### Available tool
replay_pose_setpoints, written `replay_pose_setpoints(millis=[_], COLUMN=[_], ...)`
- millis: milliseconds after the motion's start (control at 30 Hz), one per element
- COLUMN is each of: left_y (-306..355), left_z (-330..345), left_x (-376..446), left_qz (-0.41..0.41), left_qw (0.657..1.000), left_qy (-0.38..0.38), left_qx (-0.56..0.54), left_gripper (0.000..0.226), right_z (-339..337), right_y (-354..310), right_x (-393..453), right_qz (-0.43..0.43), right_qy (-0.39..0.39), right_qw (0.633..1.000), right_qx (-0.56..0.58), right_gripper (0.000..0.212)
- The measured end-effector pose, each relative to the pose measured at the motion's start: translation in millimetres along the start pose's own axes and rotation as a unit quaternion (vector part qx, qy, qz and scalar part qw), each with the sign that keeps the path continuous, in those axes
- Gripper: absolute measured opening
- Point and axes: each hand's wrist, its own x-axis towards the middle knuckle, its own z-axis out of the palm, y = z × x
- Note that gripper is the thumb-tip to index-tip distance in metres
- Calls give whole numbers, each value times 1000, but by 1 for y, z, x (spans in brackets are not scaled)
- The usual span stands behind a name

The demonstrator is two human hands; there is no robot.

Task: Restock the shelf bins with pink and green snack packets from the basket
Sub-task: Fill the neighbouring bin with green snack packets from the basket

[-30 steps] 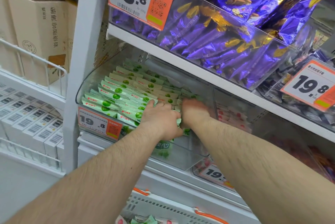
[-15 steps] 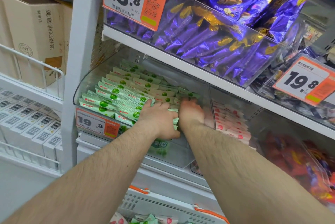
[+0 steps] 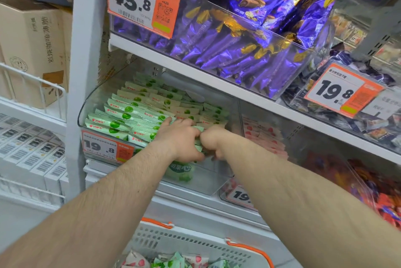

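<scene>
**Mia:** Where are the green packets [image 3: 138,113]?

**Sam:** Most lie in neat rows in the clear bin [image 3: 86,102] on the middle shelf [image 3: 271,102]. A small bunch sits at the front of the rows, squeezed between two hands.

**Mia:** What are the hands doing?

**Sam:** The left hand [image 3: 180,137] has its fingers curled over the bunch, so its grip is holding green packets. The right hand [image 3: 213,139] is curled too and pushes in from the other side. It seems to hold the same bunch (its fingertips are tucked under, so I can't be fully sure).

**Mia:** So which step is this?

**Sam:** I think it is the tidy-and-tuck step. The green ones are going into their bin and being pressed flat against the rows.

**Mia:** And the pink packets [image 3: 262,135]?

**Sam:** Some are in the next bin, just to the right. There looks to be room for more.

**Mia:** What comes next?

**Sam:** My guess is the hands must let go softly, so the rows don't flop. Then they reach down to the basket [image 3: 195,239] below, where pink and green ones are mixed. They should pick one colour only.

**Mia:** What else is there?

**Sam:** Purple bags [image 3: 249,35] fill the bin above, behind a price tag [image 3: 141,0]. Cardboard boxes [image 3: 32,44] stand to the left.
</scene>
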Motion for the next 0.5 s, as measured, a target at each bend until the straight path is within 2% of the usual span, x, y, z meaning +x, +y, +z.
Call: replay_pose_setpoints(millis=[100,167,300,400,467,500], left_y=[0,0,4,14,25,32], left_z=[0,0,-4,-8,-14,-17], left_x=[1,0,-4,-15,-28,-35], left_qz=[-4,-2,4,26,33,37], left_qw=[1000,1000,1000,996,990,987], left_qy=[-5,-8,3,61,112,137], left_qx=[3,8,16,64,78,78], left_gripper=[71,74,79,80,82,80], right_z=[15,20,17,7,2,-1], right_y=[3,5,8,11,14,17], right_x=[10,9,-6,-22,-43,-56], right_qz=[37,39,6,-30,-59,-85], right_qy=[14,13,5,12,24,39], right_qw=[963,934,922,923,941,947], right_qx=[266,355,388,384,332,306], right_gripper=[35,37,40,36,21,22])
